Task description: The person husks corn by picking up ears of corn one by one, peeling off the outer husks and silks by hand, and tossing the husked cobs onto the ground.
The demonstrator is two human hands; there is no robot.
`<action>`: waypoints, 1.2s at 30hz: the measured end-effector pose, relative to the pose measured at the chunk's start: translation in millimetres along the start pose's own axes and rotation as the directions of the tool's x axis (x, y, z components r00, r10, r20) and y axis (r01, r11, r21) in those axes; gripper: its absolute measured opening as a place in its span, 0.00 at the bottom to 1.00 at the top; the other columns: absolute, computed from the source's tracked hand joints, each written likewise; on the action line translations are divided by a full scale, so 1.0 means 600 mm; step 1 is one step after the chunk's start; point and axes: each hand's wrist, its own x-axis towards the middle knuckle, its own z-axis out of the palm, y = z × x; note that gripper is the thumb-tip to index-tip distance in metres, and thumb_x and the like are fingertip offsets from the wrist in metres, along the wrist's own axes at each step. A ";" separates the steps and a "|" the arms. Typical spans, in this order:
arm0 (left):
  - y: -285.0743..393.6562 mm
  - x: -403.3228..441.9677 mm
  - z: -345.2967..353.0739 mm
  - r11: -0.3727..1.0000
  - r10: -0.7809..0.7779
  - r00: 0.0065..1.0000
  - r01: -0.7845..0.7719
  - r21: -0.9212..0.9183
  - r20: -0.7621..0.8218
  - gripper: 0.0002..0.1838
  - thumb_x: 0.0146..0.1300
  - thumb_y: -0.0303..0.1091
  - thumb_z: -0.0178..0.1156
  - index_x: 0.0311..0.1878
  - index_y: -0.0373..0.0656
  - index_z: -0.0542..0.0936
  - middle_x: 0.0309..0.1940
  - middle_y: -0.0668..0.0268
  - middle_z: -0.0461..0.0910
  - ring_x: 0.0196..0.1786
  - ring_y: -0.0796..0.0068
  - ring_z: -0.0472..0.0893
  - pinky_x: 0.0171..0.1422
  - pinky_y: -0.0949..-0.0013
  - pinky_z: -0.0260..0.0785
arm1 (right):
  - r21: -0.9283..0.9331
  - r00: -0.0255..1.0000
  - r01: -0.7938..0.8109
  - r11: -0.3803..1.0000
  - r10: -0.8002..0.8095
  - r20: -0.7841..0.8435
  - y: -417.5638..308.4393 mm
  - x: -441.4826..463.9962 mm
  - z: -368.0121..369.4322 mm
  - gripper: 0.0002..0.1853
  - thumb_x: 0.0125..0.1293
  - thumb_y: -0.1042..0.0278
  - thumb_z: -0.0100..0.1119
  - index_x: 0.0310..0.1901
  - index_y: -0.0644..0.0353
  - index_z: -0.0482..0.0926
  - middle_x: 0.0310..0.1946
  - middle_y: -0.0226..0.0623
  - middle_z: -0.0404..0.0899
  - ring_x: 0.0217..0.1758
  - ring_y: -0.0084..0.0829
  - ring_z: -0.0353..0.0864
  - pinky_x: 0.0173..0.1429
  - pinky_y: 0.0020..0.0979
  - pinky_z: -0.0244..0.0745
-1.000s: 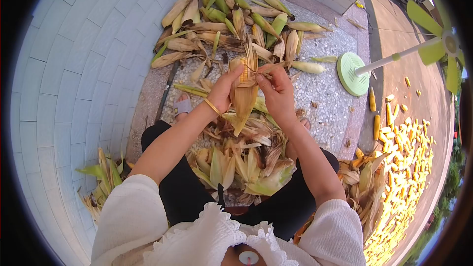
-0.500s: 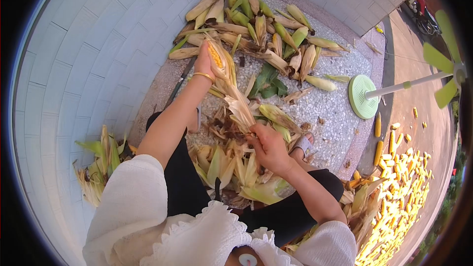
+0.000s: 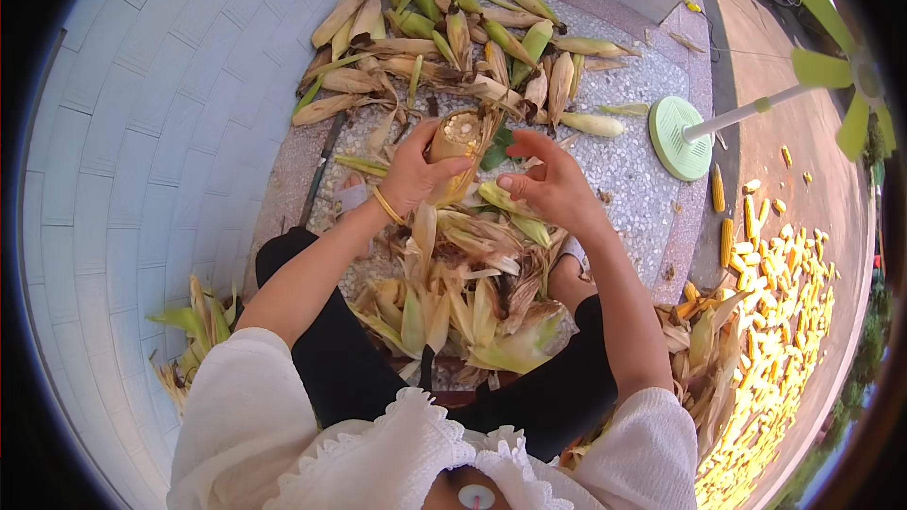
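My left hand (image 3: 416, 173) is closed around an ear of corn (image 3: 459, 135), whose end with pale and yellow kernels faces up toward me. Some dry husk still hangs at the ear's right side. Just right of it, my right hand (image 3: 556, 184) has its thumb and fingers bent and apart, with nothing visible in them. Below both hands, between my legs, lies a heap of peeled husks (image 3: 444, 312). Beyond them a pile of ears in their husks (image 3: 453, 42) spreads over the speckled floor.
A light green fan (image 3: 682, 139) stands at the right. Past it, many husked yellow cobs (image 3: 779, 321) lie on sunlit ground. A tiled wall (image 3: 170, 132) rises at the left, with a dark rod (image 3: 324, 168) on the floor near it. More husks (image 3: 704, 345) lie by my right side.
The ear has swung from lengthwise, stretched between both hands, to end-up in my left hand, nearer me. My right hand has let go of the husk and moved up beside the ear.
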 end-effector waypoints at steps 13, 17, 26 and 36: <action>0.006 -0.018 0.045 0.954 -0.014 0.973 0.081 -0.287 0.229 0.36 0.53 0.41 0.71 0.61 0.37 0.65 0.55 0.62 0.72 0.55 0.77 0.72 0.59 0.72 0.66 | 0.580 0.954 0.058 0.813 0.127 -0.273 0.001 0.012 0.033 0.12 0.68 0.68 0.55 0.38 0.71 0.78 0.26 0.37 0.80 0.23 0.26 0.80 0.26 0.23 0.77; 0.009 -0.014 0.060 0.931 -0.021 0.990 0.069 -0.359 0.137 0.35 0.54 0.42 0.71 0.59 0.37 0.67 0.50 0.64 0.75 0.52 0.78 0.74 0.57 0.74 0.68 | 0.622 0.931 0.003 0.783 0.225 -0.287 0.009 0.029 0.045 0.11 0.68 0.68 0.54 0.35 0.70 0.77 0.23 0.39 0.79 0.21 0.30 0.80 0.25 0.29 0.75; 0.035 0.034 -0.036 0.791 -0.055 0.968 -0.107 -0.603 -0.244 0.27 0.55 0.40 0.70 0.53 0.40 0.71 0.44 0.69 0.77 0.44 0.78 0.77 0.51 0.72 0.71 | -0.187 0.838 -0.103 0.977 -0.016 -0.546 0.110 0.030 -0.009 0.12 0.67 0.64 0.53 0.34 0.65 0.77 0.21 0.48 0.75 0.22 0.41 0.74 0.32 0.41 0.68; 0.046 0.016 -0.055 0.977 0.058 0.940 -0.122 -0.172 -0.337 0.27 0.51 0.34 0.72 0.53 0.38 0.72 0.43 0.68 0.77 0.44 0.81 0.75 0.52 0.75 0.68 | -0.507 0.789 -0.135 0.851 -0.217 -0.574 0.092 0.038 -0.071 0.24 0.60 0.64 0.60 0.54 0.68 0.68 0.44 0.47 0.75 0.43 0.39 0.79 0.45 0.33 0.74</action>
